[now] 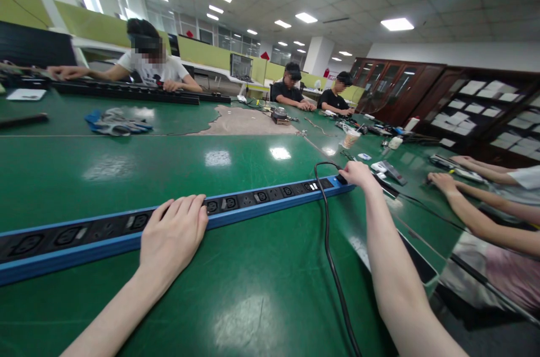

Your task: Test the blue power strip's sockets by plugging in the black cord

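Observation:
A long blue power strip [261,202] with black sockets lies across the green table [253,289], running from the lower left to the right. My left hand [172,234] rests flat on its middle part, fingers stretched over the sockets. My right hand [356,173] is at the strip's right end, fingers curled on the end where a black cable [328,233] comes out. The cable loops up and runs down toward me over the table.
A person's arms [472,205] lie on the table at the right. Three more people sit at the far side with another black power strip [126,91]. Blue-grey gloves [113,122], a cup [350,138] and small tools lie further back. Wooden cabinets [422,93] stand right.

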Tool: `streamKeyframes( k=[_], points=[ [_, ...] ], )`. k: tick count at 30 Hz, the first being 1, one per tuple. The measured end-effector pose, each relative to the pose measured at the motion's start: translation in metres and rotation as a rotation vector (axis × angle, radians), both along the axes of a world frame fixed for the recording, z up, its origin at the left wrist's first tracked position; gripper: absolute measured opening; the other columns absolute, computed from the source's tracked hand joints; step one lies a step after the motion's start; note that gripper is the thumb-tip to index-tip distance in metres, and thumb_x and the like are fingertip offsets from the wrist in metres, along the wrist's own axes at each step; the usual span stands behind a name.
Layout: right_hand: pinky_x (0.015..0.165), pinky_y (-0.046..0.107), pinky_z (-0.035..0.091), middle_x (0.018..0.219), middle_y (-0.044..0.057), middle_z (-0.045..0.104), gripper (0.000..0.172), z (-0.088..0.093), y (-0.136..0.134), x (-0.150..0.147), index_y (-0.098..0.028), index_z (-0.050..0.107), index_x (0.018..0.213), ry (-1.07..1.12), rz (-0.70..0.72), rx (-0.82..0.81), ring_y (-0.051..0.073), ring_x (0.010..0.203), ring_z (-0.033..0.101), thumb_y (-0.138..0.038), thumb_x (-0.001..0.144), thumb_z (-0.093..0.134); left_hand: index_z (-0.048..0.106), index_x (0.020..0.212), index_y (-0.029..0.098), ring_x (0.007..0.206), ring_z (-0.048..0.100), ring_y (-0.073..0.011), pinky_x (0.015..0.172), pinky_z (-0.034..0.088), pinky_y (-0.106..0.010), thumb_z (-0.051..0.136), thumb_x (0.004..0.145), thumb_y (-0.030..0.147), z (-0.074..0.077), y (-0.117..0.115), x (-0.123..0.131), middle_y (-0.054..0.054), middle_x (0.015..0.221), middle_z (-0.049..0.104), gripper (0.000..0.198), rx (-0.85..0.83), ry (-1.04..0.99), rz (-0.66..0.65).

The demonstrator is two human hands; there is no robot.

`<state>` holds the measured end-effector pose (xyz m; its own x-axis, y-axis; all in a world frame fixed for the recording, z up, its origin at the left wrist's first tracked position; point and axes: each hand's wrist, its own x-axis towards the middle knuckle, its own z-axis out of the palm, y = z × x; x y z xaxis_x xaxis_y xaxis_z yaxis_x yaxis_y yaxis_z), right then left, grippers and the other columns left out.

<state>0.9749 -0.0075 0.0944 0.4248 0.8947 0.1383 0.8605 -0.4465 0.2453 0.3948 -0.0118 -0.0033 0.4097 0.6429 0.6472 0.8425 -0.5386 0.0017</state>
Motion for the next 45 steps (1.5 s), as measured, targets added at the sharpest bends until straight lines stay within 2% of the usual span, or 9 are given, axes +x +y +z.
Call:
streamKeyframes(
  k=[4,11,15,20,27,31,34,39,45],
  points=[
    [0.088,0.035,0.052,0.109,0.021,0.078,0.042,0.0,0.003,0.004,-0.013,0.08,0.106,0.006,0.019,-0.02,0.032,0.107,0.073,-0.046,0.1,0.056,0.064,0.139,0.015,0.126,0.063,-0.0345,0.114,0.039,-0.051,0.043,0.105,0.032,0.001,0.0,0.001,-0.017,0.136,0.07,0.044,-0.022,-0.012,0.007],
    [0.089,0.035,0.052,0.11,0.02,0.078,0.045,-0.005,-0.001,0.001,-0.015,0.081,0.106,0.0,-0.016,0.067,0.032,0.108,0.073,-0.051,0.099,0.055,0.062,0.14,0.013,0.126,0.062,-0.0347,0.114,0.038,-0.05,0.042,0.105,0.032,0.002,-0.001,0.001,-0.017,0.136,0.069,0.044,-0.009,0.02,0.014],
    [0.087,0.036,0.052,0.104,0.018,0.079,0.04,-0.001,-0.002,0.005,-0.017,0.08,0.099,0.027,0.019,0.017,0.032,0.104,0.074,-0.049,0.098,0.056,0.063,0.139,0.014,0.124,0.063,-0.0351,0.112,0.039,-0.051,0.043,0.105,0.031,0.001,0.001,0.001,-0.018,0.134,0.07,0.043,0.001,0.023,0.014],
    [0.085,0.036,0.052,0.108,0.018,0.078,0.038,0.0,0.001,0.008,-0.017,0.078,0.103,0.033,0.029,-0.008,0.031,0.103,0.074,-0.048,0.097,0.057,0.063,0.137,0.014,0.123,0.063,-0.0351,0.111,0.039,-0.051,0.043,0.105,0.03,0.0,0.003,0.002,-0.017,0.133,0.07,0.041,-0.013,0.04,0.037],
    [0.09,0.039,0.053,0.115,0.019,0.077,0.039,-0.002,-0.004,-0.006,-0.019,0.08,0.107,0.025,-0.029,0.106,0.032,0.108,0.073,-0.049,0.098,0.056,0.064,0.137,0.016,0.122,0.063,-0.0351,0.108,0.04,-0.05,0.044,0.104,0.031,0.0,0.002,0.001,-0.017,0.133,0.071,0.041,-0.001,0.044,0.039],
    [0.088,0.037,0.054,0.113,0.016,0.078,0.04,0.003,-0.007,-0.005,-0.022,0.081,0.108,0.095,-0.056,0.084,0.03,0.104,0.073,-0.054,0.094,0.061,0.063,0.138,0.016,0.121,0.064,-0.0352,0.107,0.04,-0.05,0.043,0.104,0.032,0.0,0.002,0.002,-0.018,0.132,0.071,0.043,0.001,0.056,0.043],
    [0.087,0.035,0.054,0.112,0.014,0.079,0.04,0.008,-0.009,-0.002,-0.023,0.081,0.109,0.135,-0.075,0.039,0.028,0.101,0.074,-0.055,0.092,0.064,0.062,0.141,0.017,0.12,0.064,-0.0365,0.106,0.041,-0.051,0.045,0.104,0.038,0.001,0.001,0.003,-0.018,0.13,0.071,0.046,0.035,0.043,0.043],
    [0.093,0.038,0.054,0.116,0.018,0.077,0.037,0.005,-0.011,-0.01,-0.018,0.076,0.11,0.087,-0.073,0.047,0.032,0.11,0.073,-0.048,0.098,0.06,0.054,0.153,0.019,0.123,0.062,-0.041,0.111,0.038,-0.056,0.054,0.095,0.065,0.004,-0.003,0.005,-0.021,0.135,0.068,0.074,0.038,0.031,-0.005],
    [0.099,0.041,0.051,0.116,0.026,0.074,0.041,-0.015,-0.028,-0.028,-0.009,0.063,0.123,0.015,-0.037,0.16,0.036,0.114,0.072,-0.043,0.107,0.046,0.052,0.155,0.019,0.128,0.06,-0.0428,0.112,0.038,-0.057,0.055,0.097,0.065,0.007,-0.006,0.003,-0.023,0.137,0.066,0.074,-0.007,0.001,-0.016]
  ],
)
